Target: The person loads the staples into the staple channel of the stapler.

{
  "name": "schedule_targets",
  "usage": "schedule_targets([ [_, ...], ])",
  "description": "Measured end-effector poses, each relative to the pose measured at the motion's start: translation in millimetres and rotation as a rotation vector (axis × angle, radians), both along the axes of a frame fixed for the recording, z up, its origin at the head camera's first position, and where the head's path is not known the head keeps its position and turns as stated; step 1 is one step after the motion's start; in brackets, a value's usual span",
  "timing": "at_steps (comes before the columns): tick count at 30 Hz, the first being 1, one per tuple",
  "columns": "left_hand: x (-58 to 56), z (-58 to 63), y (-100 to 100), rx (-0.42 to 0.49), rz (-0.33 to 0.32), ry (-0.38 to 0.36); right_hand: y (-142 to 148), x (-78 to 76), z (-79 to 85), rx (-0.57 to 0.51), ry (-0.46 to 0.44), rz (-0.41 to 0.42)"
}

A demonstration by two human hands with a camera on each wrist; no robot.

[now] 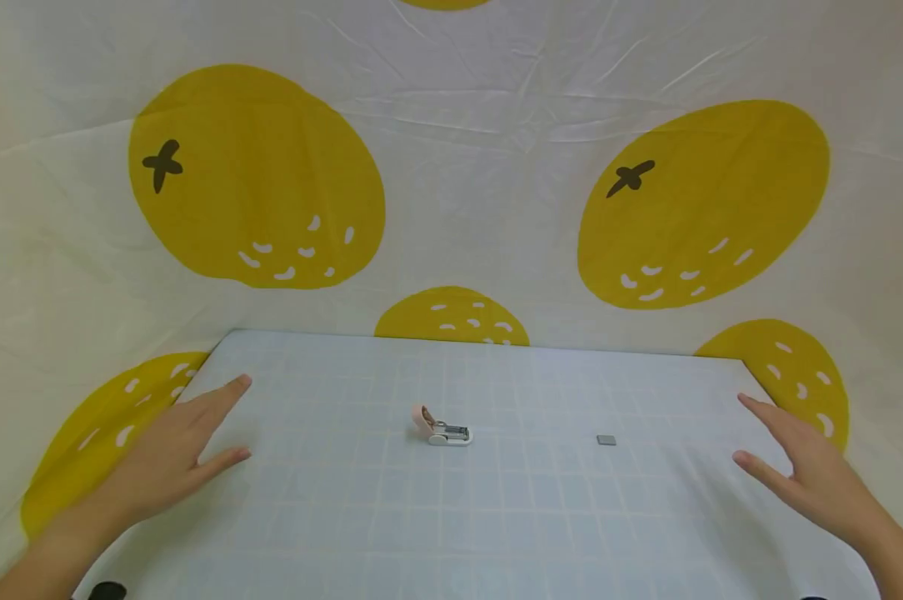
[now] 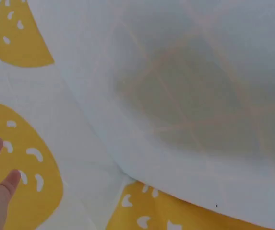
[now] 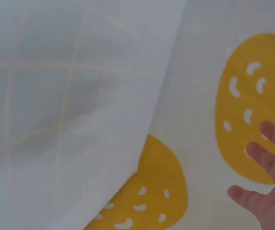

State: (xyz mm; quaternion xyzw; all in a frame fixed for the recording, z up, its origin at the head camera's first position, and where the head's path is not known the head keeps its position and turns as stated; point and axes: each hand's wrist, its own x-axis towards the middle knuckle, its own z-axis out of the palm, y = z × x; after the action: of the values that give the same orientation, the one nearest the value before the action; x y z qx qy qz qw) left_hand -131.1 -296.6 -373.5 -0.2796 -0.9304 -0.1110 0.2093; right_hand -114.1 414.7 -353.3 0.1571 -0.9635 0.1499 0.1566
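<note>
In the head view, a light-blue tabletop with a pale grid (image 1: 496, 533) fills the lower part of the frame, against a white cloth printed with large yellow fruit (image 1: 474, 208). Just below the frame's centre lies a small pink, white and metallic hinged device (image 1: 446, 435), probably a mini stapler, its pink arm tipped up at the left and its metal inside exposed. Right of centre, well apart from it, lies a small flat grey rectangular piece (image 1: 606, 440), perhaps a block of staples, though it is too small to be sure. The left hand (image 1: 168, 454) is at the lower left and the right hand (image 1: 813, 468) at the lower right, both with fingers extended, holding nothing and well apart from the two items.

In the left wrist view, only part of the left hand shows at the lower left edge, its fingers spread and free; neither item appears.

In the right wrist view, the right hand is at the lower right, likewise spread and free, again with neither item in sight.

My reading is that handling is at a starting or resting point. Working with either item would call for reaching inward and a fine fingertip pinch, especially for the thin grey piece.
</note>
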Motion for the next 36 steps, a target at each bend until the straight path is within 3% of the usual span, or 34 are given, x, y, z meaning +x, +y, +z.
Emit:
schedule_targets([
  [6,-7.8,-8.1,22.1,0.142,0.022,-0.125,-6.7,-2.8,3.4,-0.084,-0.036,-0.022],
  [12,-32.7,-25.4,49.8,0.275,-0.105,-0.090,-8.4,-13.8,-4.1,-0.151,-0.137,-0.016],
  [15,-39.6,-31.5,66.3,0.323,-0.137,-0.167,-14.5,-20.5,-12.8,-0.207,-0.208,0.006],
  [20,-45.8,-36.6,95.5,0.389,-0.137,-0.322,-23.6,-28.8,-28.5,-0.295,-0.261,0.032],
  [24,-53.4,-38.2,119.0,0.447,-0.142,-0.374,-30.4,-36.9,-40.8,-0.359,-0.322,0.042],
  [29,-63.1,-42.2,145.5,0.513,-0.150,-0.471,-40.9,-49.5,-55.1,-0.425,-0.452,-0.007],
  [36,-69.5,-47.5,172.0,0.587,-0.154,-0.556,-59.6,-66.3,-71.9,-0.447,-0.505,-0.035],
])
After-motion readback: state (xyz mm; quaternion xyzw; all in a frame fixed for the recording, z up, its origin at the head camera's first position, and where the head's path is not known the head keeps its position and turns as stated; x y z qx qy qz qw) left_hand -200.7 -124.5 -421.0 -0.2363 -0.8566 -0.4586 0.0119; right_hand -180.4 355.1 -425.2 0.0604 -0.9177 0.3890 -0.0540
